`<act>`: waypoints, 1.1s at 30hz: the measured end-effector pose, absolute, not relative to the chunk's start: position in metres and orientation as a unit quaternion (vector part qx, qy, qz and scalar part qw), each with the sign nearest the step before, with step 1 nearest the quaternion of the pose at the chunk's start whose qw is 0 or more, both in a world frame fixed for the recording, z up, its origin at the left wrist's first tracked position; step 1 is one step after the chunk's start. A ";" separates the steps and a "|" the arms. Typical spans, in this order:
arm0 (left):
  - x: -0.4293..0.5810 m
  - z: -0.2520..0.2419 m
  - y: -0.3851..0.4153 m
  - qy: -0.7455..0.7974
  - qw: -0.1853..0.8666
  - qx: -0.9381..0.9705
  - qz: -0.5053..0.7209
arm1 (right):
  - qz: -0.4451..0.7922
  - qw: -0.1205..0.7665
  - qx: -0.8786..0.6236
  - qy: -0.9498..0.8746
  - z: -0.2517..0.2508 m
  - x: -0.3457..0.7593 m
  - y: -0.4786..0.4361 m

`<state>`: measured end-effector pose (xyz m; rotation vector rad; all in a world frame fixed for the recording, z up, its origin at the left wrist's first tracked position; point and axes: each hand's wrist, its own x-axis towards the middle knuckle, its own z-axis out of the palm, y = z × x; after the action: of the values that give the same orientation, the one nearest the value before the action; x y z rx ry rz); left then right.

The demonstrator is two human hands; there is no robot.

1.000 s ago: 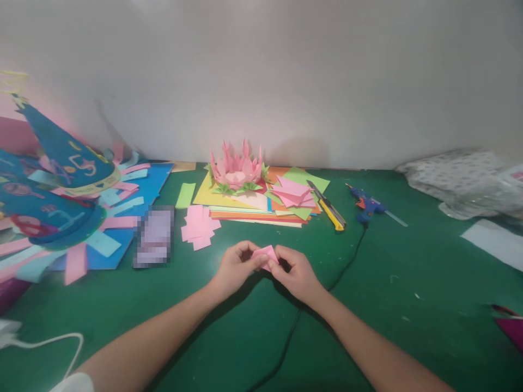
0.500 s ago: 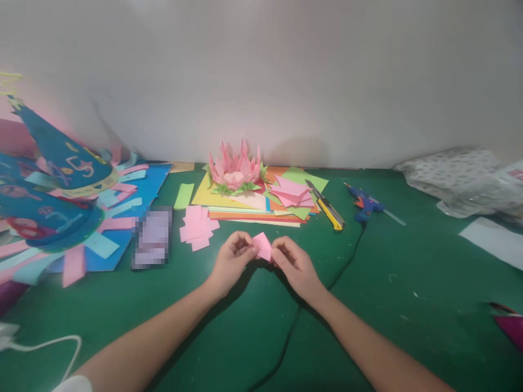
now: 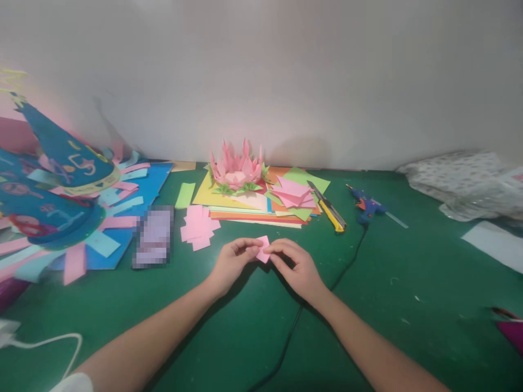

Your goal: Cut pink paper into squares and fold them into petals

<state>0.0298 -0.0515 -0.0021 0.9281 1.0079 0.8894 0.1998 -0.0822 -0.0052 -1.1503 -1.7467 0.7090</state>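
A small piece of pink paper [image 3: 265, 250] is held up just above the green table, between my two hands. On its left side the thumb and fingers of my left hand [image 3: 233, 262] pinch it. My right hand [image 3: 295, 267] pinches its right side, the fingertips lying over part of the paper. Left of my hands lies a loose pile of pink paper rectangles [image 3: 198, 227]. Behind them a pink paper lotus [image 3: 237, 170] with green leaves sits on a stack of coloured paper [image 3: 253, 215]. Folded pink papers [image 3: 295, 191] rest on the stack's right part.
A yellow utility knife [image 3: 332, 212] lies right of the stack. Farther right is a blue glue gun [image 3: 368, 204], its black cord [image 3: 291, 332] running under my right arm. Blue decorated cone hats [image 3: 65, 147] and a blurred-out phone-like object [image 3: 153, 237] stand left. Plastic bags [image 3: 461, 182] lie far right.
My right fingers have moved left over the pink paper, and less of it shows. The paper has turned slightly more upright. Both hands still pinch it.
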 end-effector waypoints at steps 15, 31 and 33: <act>0.027 -0.007 -0.049 0.447 0.679 0.440 0.382 | 0.341 0.419 -0.443 -0.715 -0.003 0.198 -0.083; 0.029 -0.005 -0.055 0.429 0.648 0.514 0.363 | 0.343 0.416 -0.505 -0.675 -0.008 0.201 -0.083; 0.030 -0.006 -0.055 0.428 0.633 0.532 0.364 | 0.345 0.414 -0.525 -0.658 -0.011 0.201 -0.084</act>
<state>0.0298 -0.0551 -0.0064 1.2174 0.9788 0.8319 0.2013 -0.0835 -0.0105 -1.3209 -1.6552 0.8681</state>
